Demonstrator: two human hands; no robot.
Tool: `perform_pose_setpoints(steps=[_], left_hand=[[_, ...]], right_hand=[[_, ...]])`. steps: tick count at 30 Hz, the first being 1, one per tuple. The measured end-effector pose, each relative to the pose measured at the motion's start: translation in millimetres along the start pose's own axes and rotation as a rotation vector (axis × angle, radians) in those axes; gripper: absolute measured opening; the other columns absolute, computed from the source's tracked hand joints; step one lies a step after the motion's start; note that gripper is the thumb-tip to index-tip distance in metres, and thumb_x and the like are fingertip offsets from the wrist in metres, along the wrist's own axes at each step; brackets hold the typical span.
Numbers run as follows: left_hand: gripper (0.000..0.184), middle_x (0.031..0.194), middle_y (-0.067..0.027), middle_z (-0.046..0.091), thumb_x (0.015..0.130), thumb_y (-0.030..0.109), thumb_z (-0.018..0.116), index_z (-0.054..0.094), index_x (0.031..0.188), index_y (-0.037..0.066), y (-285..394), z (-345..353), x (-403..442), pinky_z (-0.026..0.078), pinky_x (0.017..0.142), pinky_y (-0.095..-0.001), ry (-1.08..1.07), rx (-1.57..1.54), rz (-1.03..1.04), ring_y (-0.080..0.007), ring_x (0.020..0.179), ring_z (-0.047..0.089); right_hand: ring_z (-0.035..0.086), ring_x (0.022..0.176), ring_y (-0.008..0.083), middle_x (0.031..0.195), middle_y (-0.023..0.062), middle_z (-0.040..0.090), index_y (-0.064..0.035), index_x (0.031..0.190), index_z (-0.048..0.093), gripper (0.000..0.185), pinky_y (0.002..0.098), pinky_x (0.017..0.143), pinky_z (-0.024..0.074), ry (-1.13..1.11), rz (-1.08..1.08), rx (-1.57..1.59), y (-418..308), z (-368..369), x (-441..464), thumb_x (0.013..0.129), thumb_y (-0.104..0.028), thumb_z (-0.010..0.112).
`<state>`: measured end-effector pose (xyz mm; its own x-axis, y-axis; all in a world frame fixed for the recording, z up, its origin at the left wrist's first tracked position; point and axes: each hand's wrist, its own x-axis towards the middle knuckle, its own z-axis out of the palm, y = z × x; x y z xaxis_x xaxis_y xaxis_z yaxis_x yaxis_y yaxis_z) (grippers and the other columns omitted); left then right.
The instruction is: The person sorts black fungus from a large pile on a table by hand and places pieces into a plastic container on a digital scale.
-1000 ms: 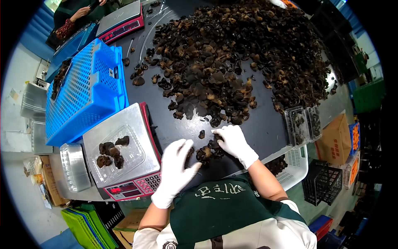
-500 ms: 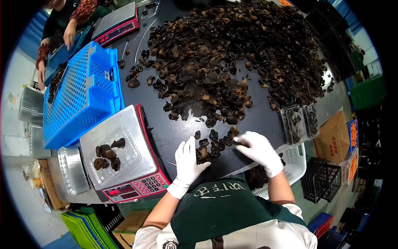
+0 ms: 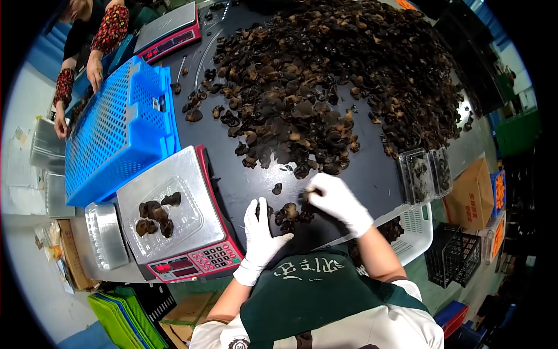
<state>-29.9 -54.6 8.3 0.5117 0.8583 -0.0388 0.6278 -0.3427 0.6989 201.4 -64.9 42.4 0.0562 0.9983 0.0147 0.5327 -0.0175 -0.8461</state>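
Note:
My left hand, in a white glove, lies on the dark table with fingers stretched and thumb apart. It borders a small cluster of wood ear mushrooms, with a dark bit partly hidden at its fingers. My right hand, also gloved, is curled over the far right side of this cluster, its fingertips closed on a dark wood ear piece. One single wood ear lies just beyond. On my left, a scale bears a clear plastic tray with several wood ears in it.
A large wood ear heap covers the table's far side. A blue basket, stacked clear trays and a second scale stand left. Filled clear boxes and a white basket are right. A co-worker's hand touches the basket.
My right hand has moved left and inward, closing its fingers at the cluster, which is now more gathered. My left hand stays nearly in place. The co-worker's hand has lowered to the blue basket.

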Motion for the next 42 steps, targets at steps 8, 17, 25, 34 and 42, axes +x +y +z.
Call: perform_pose_setpoints(steps=[8,17,25,34,42], left_hand=[[0.108,0.145,-0.0229,0.027,0.055,0.029,0.084,0.027,0.144,0.008,1.3,-5.3,0.4,0.019,0.109,-0.0504,-0.041,0.143,-0.009,-0.0427,0.134,0.022],[0.075,0.127,-0.01,0.05,0.065,0.021,0.076,0.044,0.133,0.012,13.3,8.6,14.0,0.032,0.1,-0.0442,-0.165,0.37,0.347,-0.0279,0.117,0.046],[0.054,0.099,-0.0013,0.061,0.065,0.009,0.072,0.056,0.117,0.011,-2.6,9.9,17.6,0.037,0.083,-0.0367,0.012,0.197,0.366,-0.0207,0.091,0.057],[0.047,0.109,-0.0096,0.06,0.079,0.002,0.067,0.052,0.124,0.003,1.3,-5.6,14.1,0.046,0.086,-0.0299,0.146,-0.838,-0.137,-0.0182,0.096,0.058],[0.047,0.118,-0.0159,0.053,0.087,0.019,0.056,0.042,0.13,0.006,-11.4,-18.8,13.2,0.049,0.09,-0.0426,-0.081,-1.884,-0.385,-0.0329,0.105,0.055]], right_hand=[[0.063,0.08,0.0271,0.085,0.01,0.068,-0.0061,0.082,0.07,0.025,0.0348,0.077,0.0499,-0.262,0.369,-0.59,-6.3,-92.3,-75.4,0.062,-0.021,0.072],[0.047,0.112,0.0348,0.129,0.0174,0.044,-0.0124,0.131,0.046,0.082,0.0424,0.089,0.0454,-0.061,0.061,-0.57,-2.2,13.2,-39.3,0.059,-0.028,0.082],[0.051,0.113,0.0313,0.125,0.0138,0.049,-0.0118,0.128,0.048,0.063,0.0363,0.094,0.0454,-0.021,0.063,-0.227,10.6,25.6,-35.9,0.07,-0.012,0.072],[0.056,0.106,0.0292,0.123,0.0121,0.052,-0.0103,0.123,0.052,0.053,0.0359,0.089,0.0486,0.018,0.088,-0.411,7.5,15.9,-42.6,0.073,-0.016,0.067],[0.06,0.09,0.0266,0.119,0.013,0.053,-0.0084,0.122,0.05,0.053,0.0313,0.078,0.0499,0.146,0.126,-0.108,1.6,10.0,-44.7,0.07,0.004,0.054]])
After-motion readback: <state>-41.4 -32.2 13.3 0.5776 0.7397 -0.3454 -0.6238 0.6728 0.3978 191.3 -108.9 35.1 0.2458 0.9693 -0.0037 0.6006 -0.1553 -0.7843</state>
